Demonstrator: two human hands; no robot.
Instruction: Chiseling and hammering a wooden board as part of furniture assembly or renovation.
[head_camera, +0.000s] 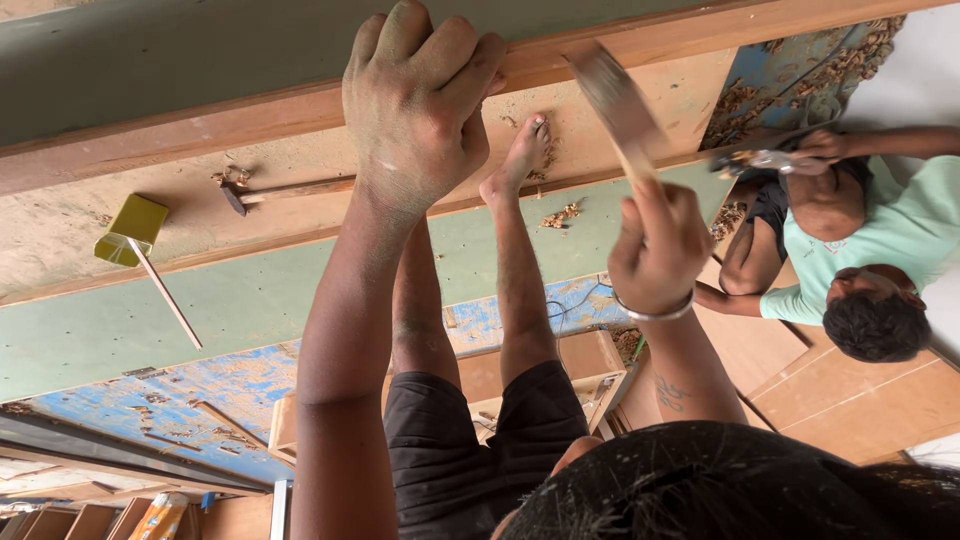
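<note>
Head view, tilted hard. Left hand (415, 105) at 12 o'clock, fingers curled shut over the top edge of a long wooden strip (200, 135) glued along a green board (240, 300). Right hand (655, 245) at 3 o'clock of it, fingers closed on the handle of a brush (618, 100), motion-blurred, bristle end up against the strip just right of the left knuckles. Metal bangle (655, 312) on that wrist. Person's own bare foot (520, 160) rests on the board between the two hands.

Risks, as judged: brush head sits very close to the left fingers, so a fast stroke could smear or knock them. Foot on the board could shift it or pick up wet glue or paint. Wood shavings (562, 213) by the foot could get dragged into the coat. Hammer (290, 190) and yellow mallet (135, 230) at 9 o'clock lie loose on the slanted surface, might slide. A co-worker (860, 260) at 3 o'clock is crouched close, elbow room tight.
</note>
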